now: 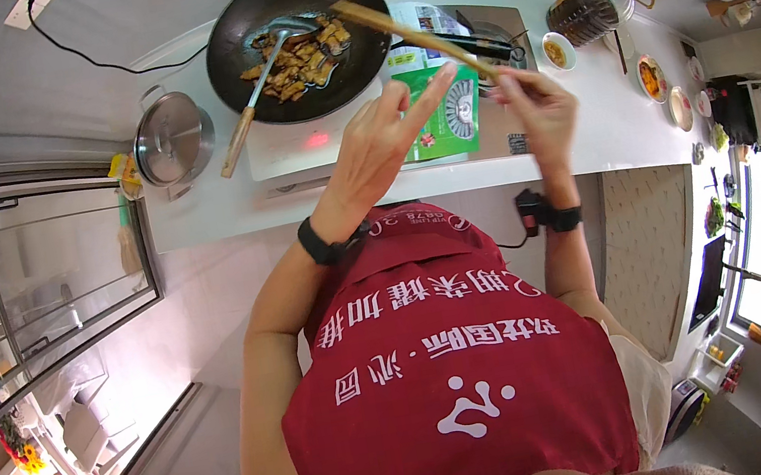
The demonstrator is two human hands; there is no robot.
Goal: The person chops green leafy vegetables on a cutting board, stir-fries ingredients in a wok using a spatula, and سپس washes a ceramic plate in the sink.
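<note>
My right hand (542,111) grips one end of a long wooden utensil (419,37), perhaps chopsticks, whose far end reaches over the rim of a black wok (230,59). Browned food pieces (294,74) lie in the wok with some liquid. A metal spatula (267,67) with a wooden handle rests in it, its handle sticking out over the near-left rim. My left hand (372,141) is in front of the wok, index finger extended and nothing seen in it. Beneath and beside it lies a green printed packet (442,133). The wok's black handle (477,46) passes behind the utensil.
An induction cooker (294,150) with a red lit display is under the wok. A lidded steel pot (172,140) stands left. To the right are a small bowl (558,51), a dark-filled jar (581,14) and a plate of food (651,77). A black cord (94,62) runs behind.
</note>
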